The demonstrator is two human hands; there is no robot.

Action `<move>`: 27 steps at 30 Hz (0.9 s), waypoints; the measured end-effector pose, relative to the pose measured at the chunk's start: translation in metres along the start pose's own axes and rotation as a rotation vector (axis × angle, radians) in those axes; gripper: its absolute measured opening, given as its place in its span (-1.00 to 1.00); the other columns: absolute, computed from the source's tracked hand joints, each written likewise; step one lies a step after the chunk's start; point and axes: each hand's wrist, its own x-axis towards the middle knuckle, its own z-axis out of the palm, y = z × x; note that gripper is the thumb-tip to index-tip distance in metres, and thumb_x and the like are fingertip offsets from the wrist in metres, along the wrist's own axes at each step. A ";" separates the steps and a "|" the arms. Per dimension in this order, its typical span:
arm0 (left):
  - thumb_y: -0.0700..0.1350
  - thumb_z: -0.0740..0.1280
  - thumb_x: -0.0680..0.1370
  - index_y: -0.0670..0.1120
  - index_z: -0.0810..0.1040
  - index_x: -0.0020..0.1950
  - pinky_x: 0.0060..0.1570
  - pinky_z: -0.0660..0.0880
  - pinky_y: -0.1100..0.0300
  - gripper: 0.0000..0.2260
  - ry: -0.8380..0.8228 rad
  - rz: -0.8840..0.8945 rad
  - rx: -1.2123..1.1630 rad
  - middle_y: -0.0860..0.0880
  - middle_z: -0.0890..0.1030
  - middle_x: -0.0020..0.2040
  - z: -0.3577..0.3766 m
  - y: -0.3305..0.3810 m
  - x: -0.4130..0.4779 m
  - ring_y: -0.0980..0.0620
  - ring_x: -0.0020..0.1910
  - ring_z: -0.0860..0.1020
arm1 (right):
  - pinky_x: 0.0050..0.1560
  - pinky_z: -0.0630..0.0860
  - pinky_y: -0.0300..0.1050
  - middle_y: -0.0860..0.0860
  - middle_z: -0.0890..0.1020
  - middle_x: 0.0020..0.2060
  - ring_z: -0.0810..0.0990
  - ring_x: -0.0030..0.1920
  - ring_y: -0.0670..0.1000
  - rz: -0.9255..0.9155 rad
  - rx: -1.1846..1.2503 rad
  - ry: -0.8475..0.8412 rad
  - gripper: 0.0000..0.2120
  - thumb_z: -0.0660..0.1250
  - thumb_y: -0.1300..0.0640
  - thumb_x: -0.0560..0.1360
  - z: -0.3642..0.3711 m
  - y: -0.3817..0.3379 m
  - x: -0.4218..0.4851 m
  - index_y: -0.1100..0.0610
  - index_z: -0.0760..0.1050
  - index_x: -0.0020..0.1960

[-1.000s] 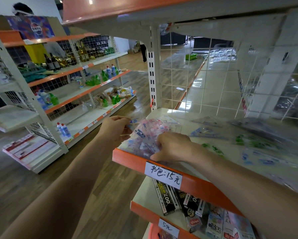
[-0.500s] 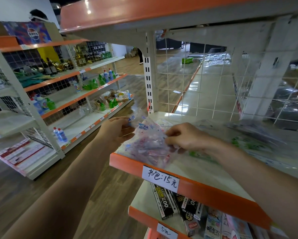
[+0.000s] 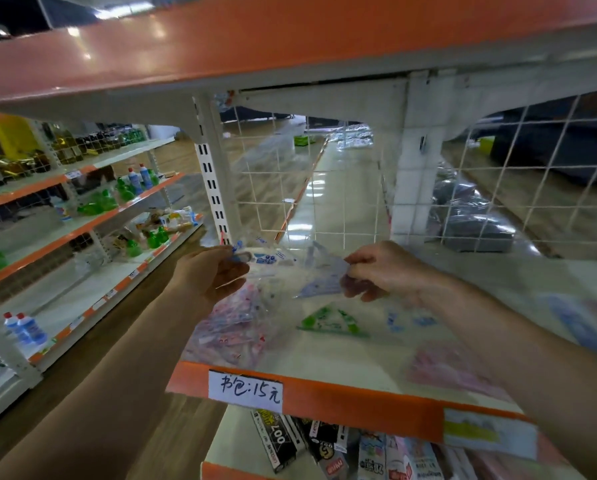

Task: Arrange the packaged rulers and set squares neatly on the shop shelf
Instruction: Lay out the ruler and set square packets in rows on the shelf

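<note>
Cream metal shelf (image 3: 324, 355) w/ orange front lip, wire-mesh back (image 3: 324, 188) and a slotted upright (image 3: 210, 181) at its left rear corner. Another orange-lipped deck (image 3: 290, 36) sits overhead. Room is a shop aisle w/ wood-look floor (image 3: 117, 341). A second rack (image 3: 93, 216) to the left carries green and blue-white bottles (image 3: 138, 178).

Writing: handwritten price tag (image 3: 245, 389) on the front lip near the left corner reads "书包:15元". A 2nd tag (image 3: 487, 433) further right is too blurred to read. Black boxes (image 3: 276, 441) on the tier below show big pale digits, reading unsure.

L hand (image 3: 210, 275) is clenched on the top edge of a bunch of clear pkts. The pink packets (image 3: 231, 323) hang from it down to the shelf's left front corner. R hand (image 3: 383, 271) pinches the right end of a bluish set-square packet (image 3: 321, 282) btwn thumb and fingertips. That pkt is up off the shelf, over its left half. Its long axis runs approx left-right, parallel to the front lip, w/ the left end reaching toward L hand. Can't tell if L hand grips it too.

Flat on the shelf at mid-depth lies a green set-square packet (image 3: 331, 322), long edge along the front lip, apex toward the mesh. Just right of it is a blue-printed packet (image 3: 408, 320). Nearer the front edge, to the right, is a lone pink packet (image 3: 446, 368), blurred.
</note>
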 end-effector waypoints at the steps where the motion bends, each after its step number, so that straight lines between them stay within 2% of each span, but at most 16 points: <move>1: -0.22 0.26 0.57 -0.14 0.50 -0.04 -0.37 0.54 0.18 -0.96 -0.028 -0.005 0.002 -0.12 0.66 -0.22 0.008 -0.001 0.001 0.02 -0.31 0.62 | -0.43 0.51 -0.27 0.06 0.69 -0.22 0.67 -0.32 -0.06 0.009 0.011 0.013 -0.85 0.24 0.26 0.56 -0.007 0.003 -0.002 0.21 0.52 0.10; 4: -0.25 0.25 0.56 -0.10 0.49 -0.09 -0.28 0.54 0.17 -0.92 -0.114 -0.012 0.003 -0.07 0.67 -0.30 0.030 -0.004 0.004 0.03 -0.30 0.60 | -0.49 0.42 -0.31 0.03 0.71 -0.23 0.65 -0.38 -0.09 0.042 0.021 0.047 -0.90 0.22 0.18 0.59 -0.026 0.013 -0.010 0.09 0.51 0.04; 6: -0.27 0.24 0.56 -0.09 0.49 -0.12 -0.20 0.51 0.14 -0.89 -0.178 -0.014 -0.002 -0.06 0.68 -0.29 0.045 -0.006 0.004 0.02 -0.25 0.58 | -0.48 0.41 -0.32 0.02 0.71 -0.23 0.62 -0.40 -0.12 0.049 0.000 0.077 -0.89 0.24 0.18 0.58 -0.038 0.020 -0.016 0.07 0.50 0.07; 9: -0.26 0.24 0.56 -0.11 0.51 -0.13 -0.17 0.50 0.15 -0.89 -0.244 -0.026 0.007 -0.06 0.68 -0.29 0.067 -0.008 0.002 0.02 -0.25 0.57 | -0.42 0.41 -0.30 0.03 0.69 -0.22 0.59 -0.41 -0.14 0.045 -0.016 0.129 -0.86 0.26 0.25 0.54 -0.055 0.030 -0.025 0.07 0.53 0.03; 13: -0.27 0.25 0.55 -0.10 0.49 -0.11 -0.16 0.50 0.17 -0.90 -0.287 -0.047 0.033 -0.05 0.68 -0.31 0.094 -0.010 0.001 0.02 -0.25 0.57 | -0.46 0.37 -0.28 0.04 0.69 -0.26 0.55 -0.45 -0.11 0.074 0.067 0.198 -0.86 0.22 0.18 0.58 -0.074 0.040 -0.038 -0.03 0.50 0.02; 16: -0.25 0.23 0.57 -0.08 0.48 -0.15 -0.20 0.49 0.19 -0.87 -0.307 -0.055 0.052 -0.03 0.67 -0.36 0.110 -0.011 0.000 0.05 -0.28 0.56 | -0.43 0.34 -0.23 0.05 0.66 -0.30 0.46 -0.49 -0.09 0.076 0.035 0.281 -0.84 0.20 0.17 0.59 -0.089 0.048 -0.047 -0.06 0.49 -0.06; 20: -0.24 0.22 0.57 -0.08 0.47 -0.16 -0.20 0.49 0.18 -0.86 -0.329 -0.072 0.068 -0.04 0.67 -0.35 0.122 -0.016 0.002 0.03 -0.25 0.56 | -0.38 0.36 -0.26 0.02 0.63 -0.22 0.45 -0.38 -0.10 0.073 0.013 0.276 -0.89 0.27 0.12 0.56 -0.100 0.061 -0.056 -0.02 0.55 0.03; 23: -0.24 0.25 0.56 -0.10 0.49 -0.14 -0.27 0.51 0.19 -0.89 -0.337 -0.084 0.082 -0.06 0.68 -0.31 0.125 -0.021 0.004 0.02 -0.25 0.58 | -0.32 0.37 -0.30 -0.04 0.56 -0.22 0.45 -0.30 -0.12 0.026 -0.031 0.275 -0.78 0.32 0.16 0.53 -0.102 0.069 -0.064 -0.01 0.54 0.17; 25: -0.23 0.26 0.55 -0.11 0.51 -0.12 -0.32 0.53 0.22 -0.92 -0.338 -0.081 0.091 -0.06 0.68 -0.30 0.125 -0.023 0.005 0.02 -0.27 0.59 | -0.32 0.40 -0.43 -0.13 0.53 -0.14 0.47 -0.23 -0.20 -0.037 -0.096 0.286 -0.71 0.34 0.22 0.51 -0.101 0.074 -0.068 0.01 0.53 0.21; 27: -0.22 0.27 0.55 -0.12 0.53 -0.10 -0.34 0.53 0.22 -0.93 -0.339 -0.075 0.105 -0.06 0.68 -0.30 0.126 -0.024 0.005 0.03 -0.27 0.58 | -0.24 0.43 -0.48 -0.15 0.53 -0.05 0.50 -0.15 -0.22 -0.073 -0.164 0.308 -0.69 0.36 0.26 0.50 -0.100 0.077 -0.072 0.02 0.54 0.20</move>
